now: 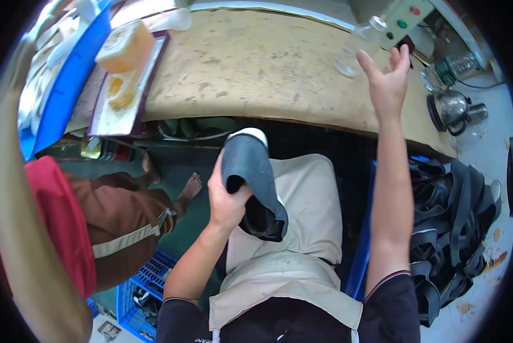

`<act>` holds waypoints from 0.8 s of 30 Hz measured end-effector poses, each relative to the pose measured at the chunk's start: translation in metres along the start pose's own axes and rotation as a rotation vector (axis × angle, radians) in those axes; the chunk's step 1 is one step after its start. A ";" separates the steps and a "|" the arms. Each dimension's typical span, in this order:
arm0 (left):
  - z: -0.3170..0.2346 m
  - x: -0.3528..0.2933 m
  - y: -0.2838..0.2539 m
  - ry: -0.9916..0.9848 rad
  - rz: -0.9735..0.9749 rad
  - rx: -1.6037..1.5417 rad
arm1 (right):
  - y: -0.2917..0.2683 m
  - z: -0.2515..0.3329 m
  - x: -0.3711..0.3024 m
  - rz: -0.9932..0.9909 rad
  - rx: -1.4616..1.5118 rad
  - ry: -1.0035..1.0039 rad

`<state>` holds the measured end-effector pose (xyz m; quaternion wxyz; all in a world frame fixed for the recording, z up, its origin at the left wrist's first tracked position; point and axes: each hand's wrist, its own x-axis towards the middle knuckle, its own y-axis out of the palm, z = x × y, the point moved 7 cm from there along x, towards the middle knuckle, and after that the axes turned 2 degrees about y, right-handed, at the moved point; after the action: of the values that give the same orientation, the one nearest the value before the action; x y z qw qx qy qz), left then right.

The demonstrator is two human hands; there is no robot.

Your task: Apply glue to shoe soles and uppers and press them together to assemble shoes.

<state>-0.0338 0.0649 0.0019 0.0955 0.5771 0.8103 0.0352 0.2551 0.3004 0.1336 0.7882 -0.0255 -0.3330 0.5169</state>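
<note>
My left hand (228,200) is closed around a black shoe upper (248,166) above my lap. The upper has a white end at its top, and its dark opening faces toward me. Over the right part of the workbench, my right hand (389,86) is raised with its fingers apart and nothing in it. Just beyond its fingertips, a clear plastic bottle (356,48) with a pale nozzle leans or lies; I cannot tell whether the fingers touch it.
A co-worker's arm (25,228) reaches along the left toward a blue crate (76,68) of white pieces. A tray (136,103) with an amber block stands on the workbench (239,63). At right are a metal pot (453,108), a control panel (405,23) and heaped black uppers (451,217).
</note>
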 end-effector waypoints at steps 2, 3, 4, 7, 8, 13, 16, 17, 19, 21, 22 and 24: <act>-0.012 -0.005 -0.006 -0.033 0.048 -0.011 | 0.017 -0.026 0.026 0.048 -0.062 0.048; -0.021 -0.008 -0.007 0.018 0.089 0.002 | 0.021 -0.037 0.034 0.069 -0.081 0.022; -0.025 -0.013 -0.015 0.011 0.081 -0.033 | 0.028 -0.036 0.038 0.119 -0.058 0.010; -0.029 -0.027 -0.042 -0.037 0.019 -0.179 | 0.039 -0.030 0.042 0.165 -0.072 -0.038; -0.032 -0.031 -0.049 -0.058 -0.011 -0.159 | 0.038 -0.026 0.044 0.141 -0.130 -0.073; -0.028 -0.028 -0.067 0.003 0.014 -0.022 | 0.033 0.024 0.036 0.359 -0.334 -0.254; -0.019 -0.024 -0.073 -0.056 0.015 0.133 | 0.036 0.056 0.011 0.595 -0.305 -0.345; -0.018 -0.021 -0.073 -0.057 0.016 0.167 | 0.036 0.066 0.000 0.705 -0.287 -0.395; -0.012 -0.019 -0.079 -0.054 0.013 0.236 | 0.035 0.091 -0.031 0.858 -0.308 -0.571; -0.016 -0.014 -0.075 -0.015 0.047 0.289 | 0.023 0.106 -0.064 0.895 -0.364 -0.674; -0.015 -0.013 -0.075 -0.012 0.044 0.294 | 0.023 0.114 -0.082 0.932 -0.360 -0.718; -0.009 -0.011 -0.076 -0.015 0.062 0.321 | 0.022 0.122 -0.107 0.975 -0.365 -0.751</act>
<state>-0.1026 0.0296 -0.0005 0.0068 0.6100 0.7865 -0.0961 0.1447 0.1842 0.1663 0.2752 -0.1253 -0.6191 0.7247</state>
